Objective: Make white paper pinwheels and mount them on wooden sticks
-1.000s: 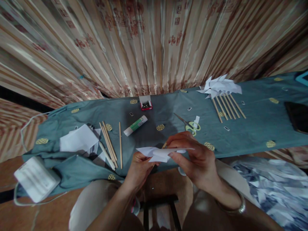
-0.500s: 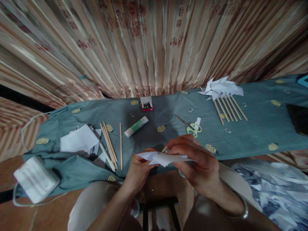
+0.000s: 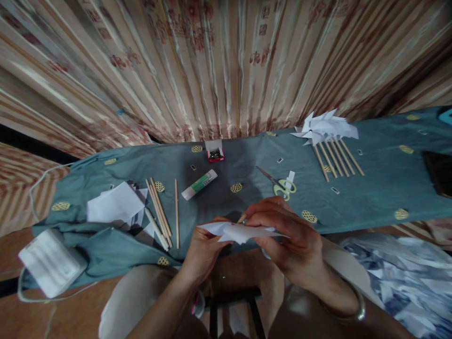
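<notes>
A folded white paper pinwheel is held flat over my lap, at the near edge of the teal cloth. My left hand grips it from below with curled fingers. My right hand pinches it from above at its middle, where the tip of a wooden stick pokes out. Both hands are closed on the pinwheel.
On the cloth lie loose wooden sticks, white paper sheets, a glue stick, a red box of pins, green-handled scissors and several finished pinwheels on sticks. A white block sits at left, paper scraps at right.
My right hand shifted a little over the pinwheel's middle and the paper dropped slightly. Otherwise the scene holds still.
</notes>
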### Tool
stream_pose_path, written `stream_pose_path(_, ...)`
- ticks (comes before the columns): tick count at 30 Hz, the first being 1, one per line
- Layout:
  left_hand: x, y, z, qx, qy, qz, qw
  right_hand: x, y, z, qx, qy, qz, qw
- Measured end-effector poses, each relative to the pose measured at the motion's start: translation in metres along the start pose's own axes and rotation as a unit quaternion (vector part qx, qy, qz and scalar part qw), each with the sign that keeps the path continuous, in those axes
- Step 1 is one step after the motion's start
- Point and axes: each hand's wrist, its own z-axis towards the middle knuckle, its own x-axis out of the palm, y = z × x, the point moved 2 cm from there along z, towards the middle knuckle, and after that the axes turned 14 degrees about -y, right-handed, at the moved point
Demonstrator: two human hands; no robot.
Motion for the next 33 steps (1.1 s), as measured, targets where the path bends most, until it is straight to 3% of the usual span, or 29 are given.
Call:
stream_pose_path(9, -0.001, 0.003, 0.001, -0.015, 0.002, 0.001, 1.0, 0.0, -0.001, 0.0, 0.026, -0.007, 0.019, 0.999)
stream_pose_path(13, 0.0, 0.006, 0.003, -0.018, 0.008, -0.006, 1.0, 0.0, -0.011, -0.003, 0.102, -0.026, 0.062, 0.993)
stream_pose_path(16, 0.0, 0.008, 0.005, -0.013, 0.008, 0.018, 1.0, 0.002, -0.026, -0.007, 0.219, -0.024, 0.106, 0.97)
stream_pose_path(22, -0.003, 0.011, 0.009, 0.002, -0.008, 0.027, 1.0, 0.015, -0.056, -0.011, 0.409, -0.005, 0.211, 0.888)
stream_pose_path(27, -0.007, 0.018, 0.013, -0.011, -0.043, 0.031, 0.999, 0.026, -0.073, -0.012, 0.461, 0.001, 0.223, 0.859)
stream_pose_path(33, -0.017, 0.026, 0.005, -0.017, -0.081, 0.009, 0.997, 0.034, -0.074, -0.017, 0.483, 0.011, 0.211, 0.85)
